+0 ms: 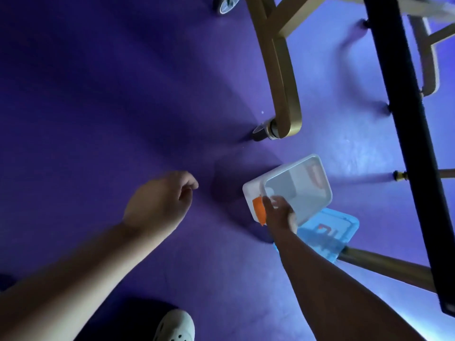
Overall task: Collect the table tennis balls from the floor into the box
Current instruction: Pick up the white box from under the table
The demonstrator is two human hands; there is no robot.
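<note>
One box [295,183], open and tilted, is above the purple floor [98,119]. The right hand [278,212] has its grip closed on the near rim, beside one orange clip [259,209]. One blue lid [330,232] shows just below. The left hand [160,200] hovers well apart, its grip loosely curled and holding nothing. One white shoe [176,327] stands nearer.

Floor [98,107]: purple, smooth, matt at left, faint sheen far right.
Box [298,185]: translucent white plastic, smooth, semi-gloss.
Clip [259,209], on the box's left side: opaque orange plastic.
Lid [337,230]: translucent blue plastic, glossy.
Frame [283,82], far: gold-coloured, satin finish, looks like painted metal.
Bar [403,119], right: black, matt, rough edge.
Shoe [176,326], near: white moulded plastic, perforated, matt.
</note>
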